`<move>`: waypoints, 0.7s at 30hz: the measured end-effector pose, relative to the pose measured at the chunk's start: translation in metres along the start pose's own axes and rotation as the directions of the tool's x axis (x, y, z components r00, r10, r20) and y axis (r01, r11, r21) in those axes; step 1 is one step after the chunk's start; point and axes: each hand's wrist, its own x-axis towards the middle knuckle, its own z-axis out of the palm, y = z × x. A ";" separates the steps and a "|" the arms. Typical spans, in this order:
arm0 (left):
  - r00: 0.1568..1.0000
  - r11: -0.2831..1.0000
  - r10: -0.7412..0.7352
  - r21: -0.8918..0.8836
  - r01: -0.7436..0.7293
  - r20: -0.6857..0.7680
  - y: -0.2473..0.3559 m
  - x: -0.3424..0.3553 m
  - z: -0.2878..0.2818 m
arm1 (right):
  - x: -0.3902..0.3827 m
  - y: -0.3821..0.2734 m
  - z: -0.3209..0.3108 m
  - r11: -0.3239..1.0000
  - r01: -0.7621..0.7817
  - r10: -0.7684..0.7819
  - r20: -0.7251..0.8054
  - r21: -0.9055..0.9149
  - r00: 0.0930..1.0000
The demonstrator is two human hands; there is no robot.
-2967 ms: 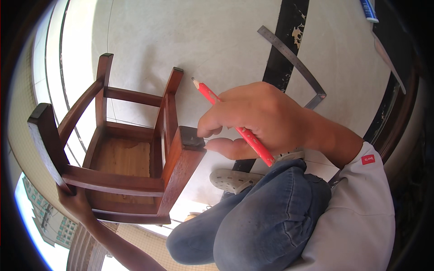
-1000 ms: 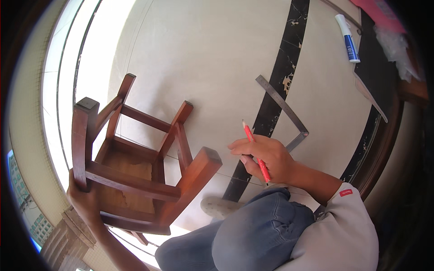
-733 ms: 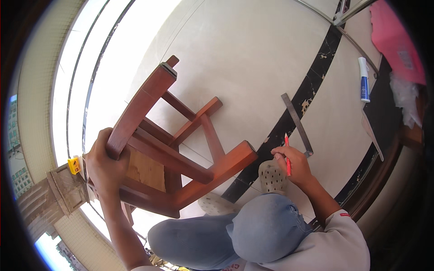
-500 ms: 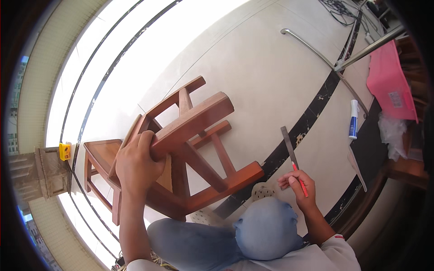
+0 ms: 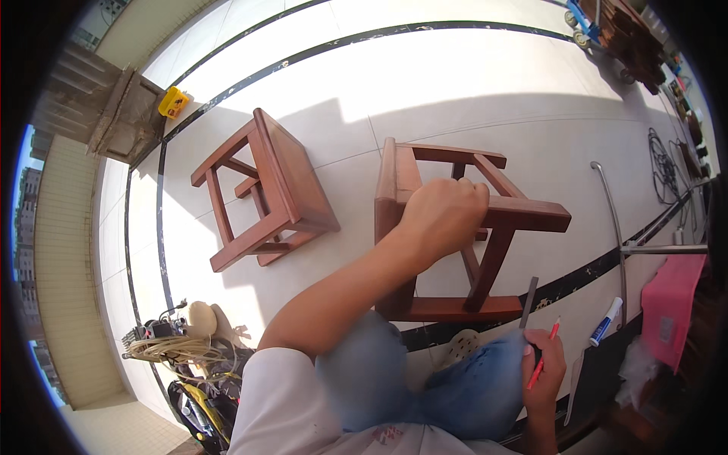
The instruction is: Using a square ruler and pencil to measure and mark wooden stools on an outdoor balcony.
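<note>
My left hand grips a leg of a dark reddish wooden stool, lying on its side in front of me with its legs pointing right. My right hand holds a red pencil upright, low at the right beside my jeans-covered knee. Just beyond that hand a dark metal ruler lies on the floor, its lower end hidden. A second, similar stool rests on its side to the left.
At right are a white-and-blue tube, a pink bin, metal tubing and cables. A loaded trolley stands top right. A yellow container is upper left; coiled hoses and bags lie lower left.
The view has swung, bringing the second stool fully in. The held stool has tipped further onto its side, with my left hand moving up and right. The pencil remains in my right hand.
</note>
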 end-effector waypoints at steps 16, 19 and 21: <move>0.995 0.996 0.083 0.042 -0.081 -0.052 -0.024 0.028 0.007 | 0.115 -0.024 0.089 0.984 0.084 -0.120 -0.235 -0.155 0.965; 0.990 0.986 0.127 0.112 -0.120 -0.056 -0.027 0.023 -0.003 | 0.133 -0.029 0.083 0.938 -0.170 0.089 -0.265 -0.303 0.960; 0.984 0.986 0.148 0.094 -0.139 -0.102 -0.021 0.027 0.000 | 0.143 -0.026 0.070 0.918 -0.253 0.187 -0.230 -0.304 0.955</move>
